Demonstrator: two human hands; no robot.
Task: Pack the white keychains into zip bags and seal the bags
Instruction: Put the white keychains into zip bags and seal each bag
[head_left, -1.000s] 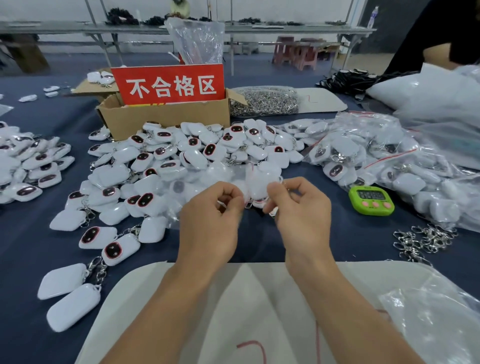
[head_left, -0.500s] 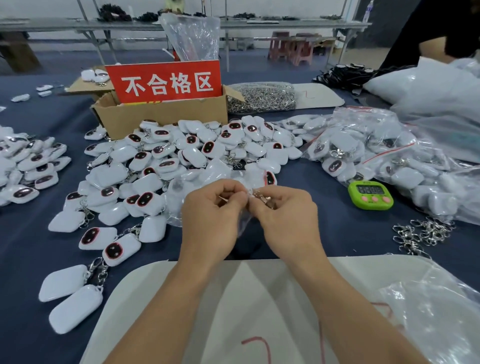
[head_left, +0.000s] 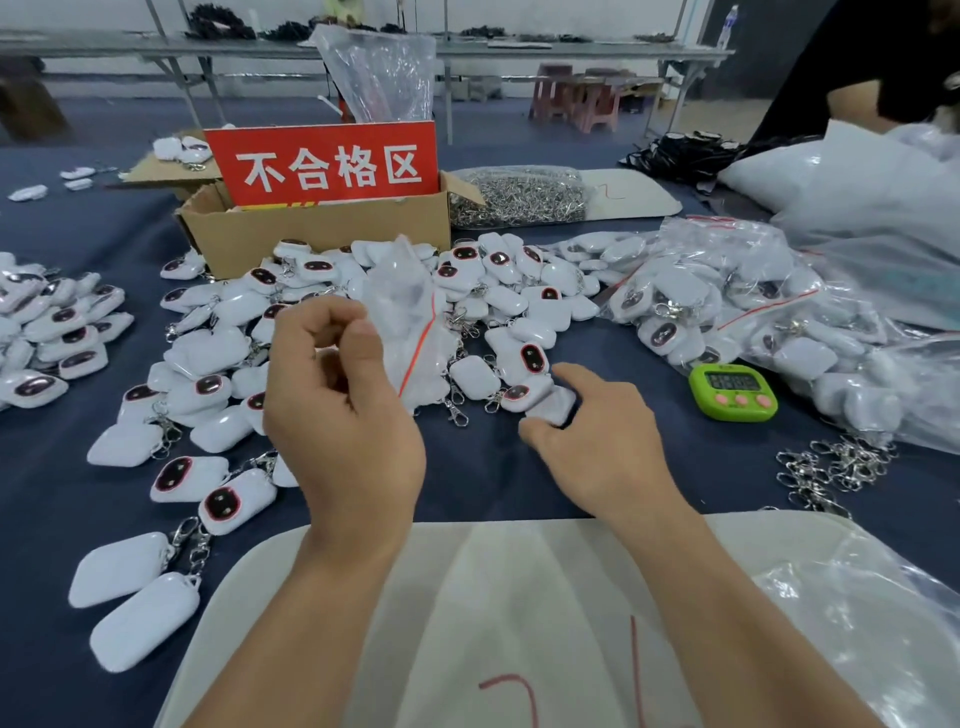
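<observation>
white rounded plastic keychains (head_left: 467, 291) lie heaped across the middle of the dark blue counter (head_left: 488, 467). some lie blank side up, others show a dark oval window with a red rim, and many trail a silver clasp. the left grip (head_left: 343, 426) is raised over the near side of the heap, thumb and curled fingers pinching a clear zip bag (head_left: 410, 322) with a red strip. the bag stands up crumpled, and whether anything is inside cannot be told. the right grip (head_left: 602, 447) is low on the counter at the heap's near edge, with forefinger and thumb closed on one keychain (head_left: 553, 408) that lies blank side up, touching another that shows its window. filled bags (head_left: 701, 301) are piled to the right, with a green timer (head_left: 732, 389) just in front of them. behind the heap stands a cardboard box (head_left: 322, 239) with a red sign (head_left: 332, 166).
</observation>
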